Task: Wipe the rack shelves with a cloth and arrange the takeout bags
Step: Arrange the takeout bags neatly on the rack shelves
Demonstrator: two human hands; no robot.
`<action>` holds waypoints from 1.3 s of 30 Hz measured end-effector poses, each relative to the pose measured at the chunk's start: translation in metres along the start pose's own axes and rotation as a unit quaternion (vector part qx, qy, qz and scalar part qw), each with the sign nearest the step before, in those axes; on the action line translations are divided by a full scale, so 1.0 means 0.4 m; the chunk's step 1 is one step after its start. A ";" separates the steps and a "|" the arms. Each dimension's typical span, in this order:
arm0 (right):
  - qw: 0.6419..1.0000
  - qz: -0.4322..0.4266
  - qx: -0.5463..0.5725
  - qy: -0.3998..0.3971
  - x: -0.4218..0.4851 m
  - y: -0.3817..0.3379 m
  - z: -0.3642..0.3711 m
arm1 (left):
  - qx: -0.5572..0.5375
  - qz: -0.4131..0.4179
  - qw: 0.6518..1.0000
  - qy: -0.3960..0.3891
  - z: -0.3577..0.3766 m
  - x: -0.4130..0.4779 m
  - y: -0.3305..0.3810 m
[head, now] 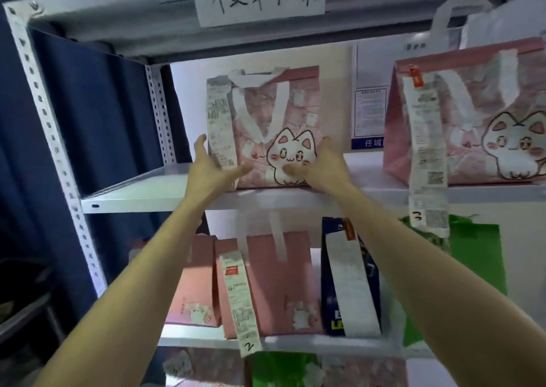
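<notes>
On my feed, the left forearm [147, 268] and right forearm [413, 268] showed bare along their whole visible length, slim and smooth; left grip [206, 170] and right grip [323, 165] were bare as well.

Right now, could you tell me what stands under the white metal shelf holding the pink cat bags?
Pink takeout bags, a navy bag and a green bag, partly hidden by the right forearm.
</notes>
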State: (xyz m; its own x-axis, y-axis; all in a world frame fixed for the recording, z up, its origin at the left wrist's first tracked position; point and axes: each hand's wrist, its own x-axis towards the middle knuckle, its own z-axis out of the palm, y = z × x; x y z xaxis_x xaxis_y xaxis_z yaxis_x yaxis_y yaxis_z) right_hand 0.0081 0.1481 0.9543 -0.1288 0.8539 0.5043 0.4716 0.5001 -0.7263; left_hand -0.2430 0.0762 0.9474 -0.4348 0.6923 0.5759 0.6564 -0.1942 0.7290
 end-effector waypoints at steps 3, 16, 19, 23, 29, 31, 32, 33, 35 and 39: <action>1.000 -0.011 0.007 0.028 -0.020 -0.053 0.100 | 0.001 0.036 0.999 0.013 -0.056 0.034 -0.070; 0.996 -0.079 -0.025 0.023 -0.081 -0.323 0.459 | 0.080 0.019 0.990 0.111 -0.395 0.069 -0.309; 0.996 -0.085 -0.030 0.009 -0.093 -0.364 0.509 | 0.083 0.001 0.988 0.128 -0.435 0.069 -0.342; 0.996 -0.081 -0.027 0.003 -0.105 -0.397 0.546 | 0.085 -0.001 0.989 0.124 -0.464 0.066 -0.373; 0.997 -0.076 -0.033 -0.007 -0.113 -0.410 0.551 | 0.101 0.009 0.988 0.115 -0.475 0.057 -0.381; 0.997 -0.073 -0.035 -0.016 -0.117 -0.407 0.542 | 0.105 0.014 0.987 0.119 -0.475 0.042 -0.379; 0.996 -0.076 -0.037 -0.018 -0.120 -0.404 0.536 | 0.112 0.020 0.985 0.131 -0.475 0.032 -0.377; 0.996 -0.083 -0.039 -0.019 -0.125 -0.400 0.529 | 0.125 0.028 0.980 0.152 -0.476 0.020 -0.376; 0.994 -0.104 -0.038 -0.013 -0.144 -0.385 0.510 | 0.148 0.056 0.965 0.211 -0.473 -0.011 -0.375; 0.980 -0.172 -0.060 0.083 -0.220 -0.317 0.475 | 0.051 0.146 0.953 0.259 -0.445 -0.098 -0.387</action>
State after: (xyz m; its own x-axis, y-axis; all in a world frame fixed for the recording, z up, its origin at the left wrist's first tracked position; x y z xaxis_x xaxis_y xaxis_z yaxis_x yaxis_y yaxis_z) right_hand -0.2061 0.0370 0.9130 -0.1595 0.5981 0.7854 0.5253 0.7250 -0.4455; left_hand -0.4372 -0.0446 0.8779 -0.4540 0.1777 0.8731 0.8408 -0.2388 0.4858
